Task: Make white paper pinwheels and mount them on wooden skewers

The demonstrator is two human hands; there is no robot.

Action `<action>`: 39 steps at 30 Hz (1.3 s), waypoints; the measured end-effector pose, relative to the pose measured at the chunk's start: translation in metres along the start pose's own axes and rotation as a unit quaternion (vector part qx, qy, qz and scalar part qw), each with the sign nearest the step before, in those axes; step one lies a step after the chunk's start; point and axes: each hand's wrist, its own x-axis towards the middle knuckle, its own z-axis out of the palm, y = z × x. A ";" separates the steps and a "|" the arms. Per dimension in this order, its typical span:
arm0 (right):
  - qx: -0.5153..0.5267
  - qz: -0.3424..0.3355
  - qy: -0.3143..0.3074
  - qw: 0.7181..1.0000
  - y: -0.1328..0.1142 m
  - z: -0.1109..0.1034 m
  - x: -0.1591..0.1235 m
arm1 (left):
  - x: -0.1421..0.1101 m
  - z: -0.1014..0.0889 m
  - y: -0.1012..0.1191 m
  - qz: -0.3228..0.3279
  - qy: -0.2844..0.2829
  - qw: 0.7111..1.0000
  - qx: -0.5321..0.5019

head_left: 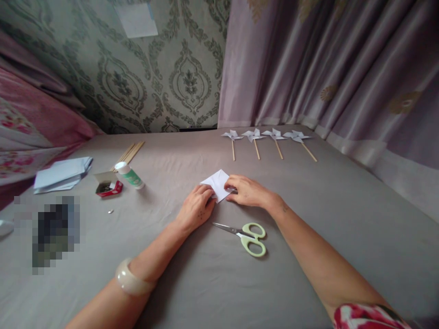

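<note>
A small folded white paper lies on the grey sheet in the middle. My left hand rests on its near left corner with fingers curled and pressed onto the paper. My right hand presses its right edge, fingers closed down on the fold. Green-handled scissors lie shut on the sheet just in front of both hands, between my forearms.
Several white paper pinwheels on wooden sticks lie in a row at the back. At the left are a glue stick, a small red open box, loose wooden sticks and a stack of white paper. Curtains hang on the right.
</note>
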 end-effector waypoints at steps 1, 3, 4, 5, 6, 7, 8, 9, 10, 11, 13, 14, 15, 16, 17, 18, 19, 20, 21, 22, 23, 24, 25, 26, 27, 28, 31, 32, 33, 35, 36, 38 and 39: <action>0.000 -0.007 0.002 1.000 0.001 0.001 0.001 | 0.000 0.000 0.000 0.005 -0.002 1.000 -0.004; -0.005 -0.026 0.006 1.000 0.003 0.002 0.001 | 0.001 0.001 -0.001 0.017 -0.005 1.000 -0.014; -0.011 -0.035 0.009 0.999 0.004 0.002 0.001 | 0.001 0.001 -0.001 0.023 -0.006 1.000 -0.021; -0.017 -0.042 0.012 0.999 0.005 0.002 0.001 | 0.001 0.001 -0.001 0.027 -0.006 0.999 -0.028; -0.022 -0.050 0.013 0.998 0.005 0.002 0.001 | 0.002 0.001 -0.001 0.030 -0.004 0.999 -0.036; -0.024 -0.056 0.015 0.998 0.005 0.001 0.000 | 0.002 0.001 -0.001 0.030 -0.001 0.999 -0.043; -0.024 -0.062 0.015 0.998 0.006 0.001 0.000 | 0.002 0.000 -0.001 0.028 0.004 0.998 -0.051; -0.021 -0.067 0.015 0.997 0.006 0.000 0.000 | 0.003 0.000 -0.001 0.023 0.010 0.998 -0.059; -0.015 -0.069 0.015 0.997 0.005 0.000 0.000 | 0.003 0.000 -0.001 0.018 0.014 0.998 -0.066; -0.007 -0.070 0.016 0.997 0.005 0.001 0.000 | 0.004 0.000 -0.001 0.013 0.017 0.997 -0.072; 0.011 -0.062 0.021 0.998 0.004 0.002 0.002 | 0.005 0.000 -0.001 0.007 0.018 0.997 -0.077; 0.023 -0.055 0.023 0.998 0.004 0.003 0.002 | 0.005 0.000 -0.001 0.006 0.018 0.997 -0.076; 0.036 -0.044 0.025 0.998 0.003 0.004 0.003 | 0.005 0.001 -0.002 0.005 0.018 0.997 -0.075; 0.052 -0.032 0.025 0.998 0.003 0.005 0.004 | 0.005 0.001 -0.002 0.004 0.019 0.997 -0.073; 0.069 -0.019 0.023 0.997 0.003 0.006 0.005 | 0.006 0.001 -0.002 0.001 0.019 0.997 -0.070; 0.087 -0.007 0.020 0.996 0.003 0.007 0.005 | 0.006 0.001 -0.002 -0.002 0.019 0.997 -0.068; 0.103 0.006 0.018 0.995 0.003 0.007 0.005 | 0.006 0.001 -0.001 -0.006 0.020 0.998 -0.067; 0.118 0.017 0.017 0.993 0.002 0.008 0.006 | 0.006 0.000 0.000 -0.009 0.022 0.997 -0.067; 0.132 0.024 0.015 0.991 0.002 0.008 0.006 | 0.006 -0.001 0.001 -0.012 0.023 0.997 -0.067; 0.144 0.029 0.013 0.989 0.001 0.008 0.006 | 0.006 -0.002 0.003 -0.014 0.025 0.997 -0.067; 0.157 0.030 0.012 0.987 0.001 0.008 0.006 | 0.005 -0.004 0.004 -0.015 0.026 0.997 -0.069; 0.168 0.028 0.009 0.985 0.000 0.008 0.007 | 0.005 -0.005 0.005 -0.016 0.025 0.997 -0.070; 0.178 0.024 0.003 0.984 -0.001 0.008 0.007 | 0.005 -0.006 0.006 -0.016 0.023 0.997 -0.071; 0.184 0.021 -0.005 0.983 -0.002 0.008 0.007 | 0.004 -0.006 0.007 -0.016 0.019 0.997 -0.071; 0.186 0.021 -0.015 0.982 -0.003 0.009 0.008 | 0.004 -0.006 0.007 -0.017 0.017 0.997 -0.070; 0.186 0.027 -0.025 0.982 -0.004 0.010 0.008 | 0.004 -0.007 0.008 -0.019 0.014 0.997 -0.069; 0.178 0.057 -0.040 0.982 -0.005 0.012 0.009 | 0.004 -0.007 0.007 -0.057 0.014 0.996 -0.067; 0.175 0.065 -0.040 0.982 -0.005 0.013 0.009 | 0.005 -0.007 0.006 -0.081 0.015 0.994 -0.070; 0.172 0.071 -0.038 0.982 -0.006 0.013 0.009 | 0.005 -0.006 0.006 -0.106 0.015 0.991 -0.078; 0.166 0.076 -0.039 0.982 -0.006 0.014 0.009 | 0.007 -0.005 0.005 -0.144 0.013 0.984 -0.106; 0.165 0.078 -0.040 0.982 -0.007 0.014 0.009 | 0.007 -0.004 0.004 -0.152 0.011 0.981 -0.122; 0.164 0.081 -0.043 0.982 -0.007 0.013 0.009 | 0.008 -0.001 0.003 -0.156 0.009 0.977 -0.142; 0.166 0.084 -0.043 0.982 -0.008 0.012 0.008 | 0.009 0.001 0.002 -0.156 0.012 0.977 -0.145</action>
